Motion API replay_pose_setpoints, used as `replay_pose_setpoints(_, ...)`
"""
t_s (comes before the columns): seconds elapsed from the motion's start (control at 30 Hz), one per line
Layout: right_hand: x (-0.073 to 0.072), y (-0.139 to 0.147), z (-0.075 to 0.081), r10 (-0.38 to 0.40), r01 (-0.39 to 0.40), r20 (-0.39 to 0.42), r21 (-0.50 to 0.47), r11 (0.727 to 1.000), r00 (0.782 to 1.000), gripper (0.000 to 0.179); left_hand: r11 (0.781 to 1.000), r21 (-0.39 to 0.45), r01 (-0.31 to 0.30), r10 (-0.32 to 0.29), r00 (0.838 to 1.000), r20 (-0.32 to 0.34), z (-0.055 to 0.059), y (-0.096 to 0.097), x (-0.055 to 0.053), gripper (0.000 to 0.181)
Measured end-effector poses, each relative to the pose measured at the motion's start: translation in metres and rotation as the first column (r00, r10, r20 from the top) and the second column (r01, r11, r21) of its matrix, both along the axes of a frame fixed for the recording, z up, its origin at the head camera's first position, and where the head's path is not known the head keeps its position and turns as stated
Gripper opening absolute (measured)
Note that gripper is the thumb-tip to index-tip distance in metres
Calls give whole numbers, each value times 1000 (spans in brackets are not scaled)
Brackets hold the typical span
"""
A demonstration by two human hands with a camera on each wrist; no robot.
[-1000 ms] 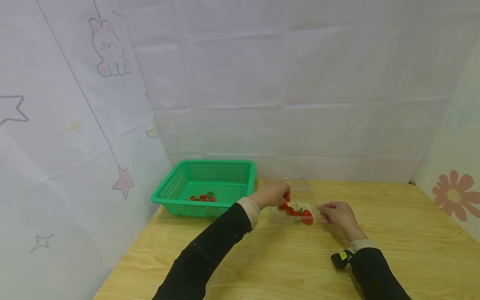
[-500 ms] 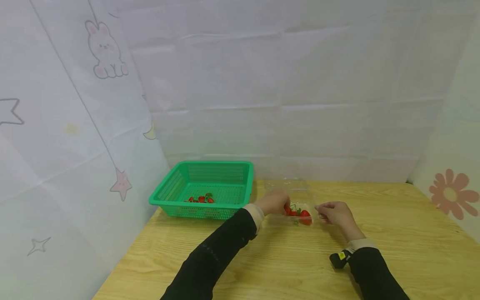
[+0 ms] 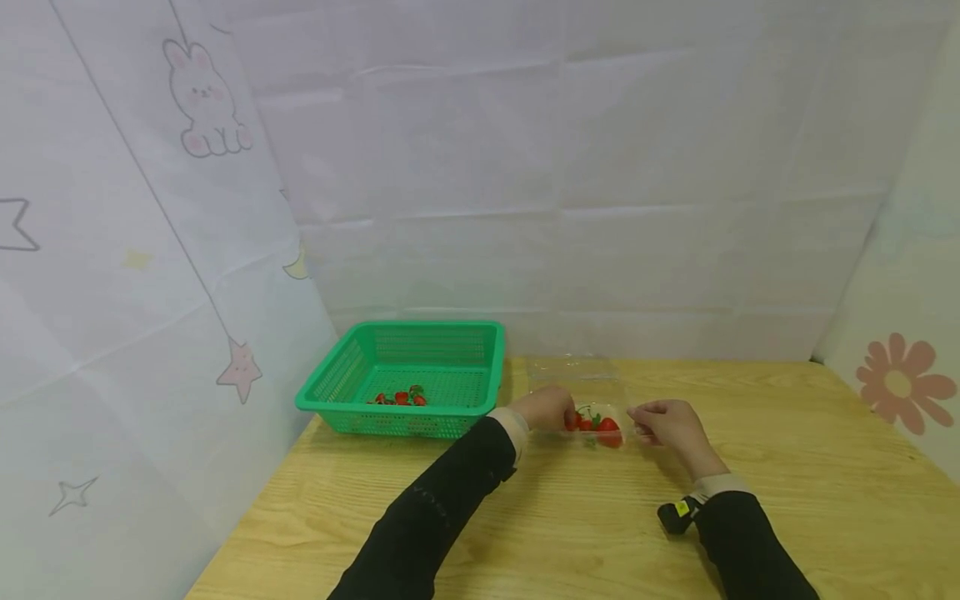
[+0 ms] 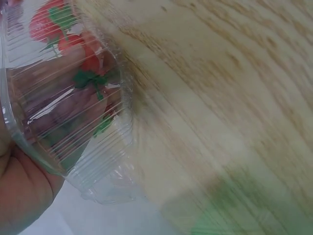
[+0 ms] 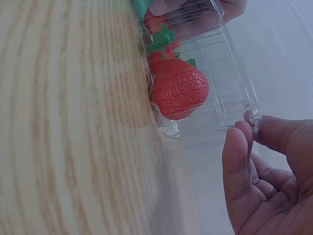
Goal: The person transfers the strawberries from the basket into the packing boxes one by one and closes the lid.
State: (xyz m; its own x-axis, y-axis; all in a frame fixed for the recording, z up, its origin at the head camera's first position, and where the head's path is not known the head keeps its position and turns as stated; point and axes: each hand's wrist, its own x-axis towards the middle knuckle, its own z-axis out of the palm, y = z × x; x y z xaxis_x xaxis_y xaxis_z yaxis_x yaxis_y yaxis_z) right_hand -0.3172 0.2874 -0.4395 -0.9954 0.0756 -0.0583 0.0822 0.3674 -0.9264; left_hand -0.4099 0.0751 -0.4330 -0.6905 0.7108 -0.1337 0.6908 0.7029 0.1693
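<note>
A clear plastic clamshell box point(image 5: 225, 83) lies on the table with its lid point(image 3: 570, 367) folded back. In it, a large toy strawberry point(image 5: 180, 93) sits at the right end, beside smaller smooth red fruits point(image 4: 73, 44) with green leafy tops. My left hand point(image 3: 549, 408) reaches into the box's left part, its fingertips pinching a small red fruit point(image 5: 153, 22); the box wall partly blurs it in the left wrist view. With thumb and finger, my right hand point(image 3: 672, 427) pinches the box's right rim point(image 5: 253, 115).
Left of the box stands a green perforated basket point(image 3: 401, 423) with several small red fruits point(image 3: 402, 398) inside. A white printed cloth point(image 3: 465, 167) hangs behind the wooden table point(image 3: 570, 533). A black wrist camera point(image 3: 677, 517) sits on my right wrist.
Carrying the small red fruit, my left hand has lowered into the box and moved slightly left. My right hand keeps hold of the rim. The head view has shifted slightly.
</note>
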Motion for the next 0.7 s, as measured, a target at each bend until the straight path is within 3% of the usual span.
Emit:
replay_pose_setpoints(0.17, 1, -1, 1, 1, -1, -5, 9, 1000, 1000, 39, 1000, -21, 8, -8, 1000, -11, -4, 1, -3, 2)
replay_pose_setpoints(0.5, -1, 0, 1, -14, 14, 8, 10, 1000, 1000, 39, 998, -66, -1, 1, 1000, 0, 7, 2, 5, 6)
replay_pose_setpoints(0.7, -2, 0, -1, -15, 15, 11, 14, 1000, 1000, 39, 998, -67, -3, 3, 1000, 5, 6, 3, 3, 9)
